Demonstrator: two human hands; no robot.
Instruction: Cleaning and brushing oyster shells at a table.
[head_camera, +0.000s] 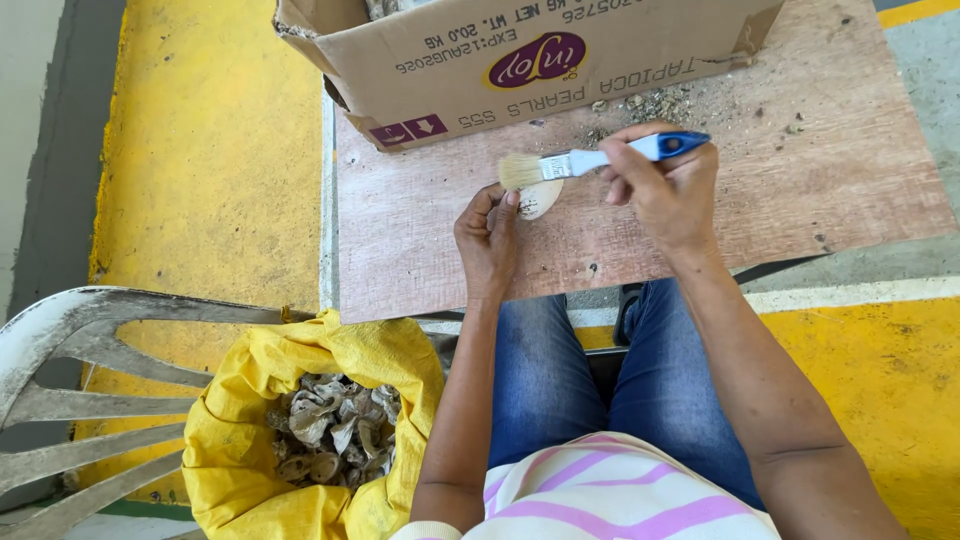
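My left hand (487, 238) grips a pale, flat shell (541, 198) over a worn wooden board (700, 220). My right hand (668, 185) holds a small paintbrush (590, 160) with a blue and white handle. Its pale bristles rest just above the shell's upper edge. Both hands hover above the board's middle, in front of my knees in blue jeans.
An open cardboard box (520, 50) stands at the board's far edge, with grit and dust (650, 105) beside it. A yellow sack (300, 430) full of several shells sits at my left. A dirty white plastic chair (90, 390) is at the lower left. The floor is yellow.
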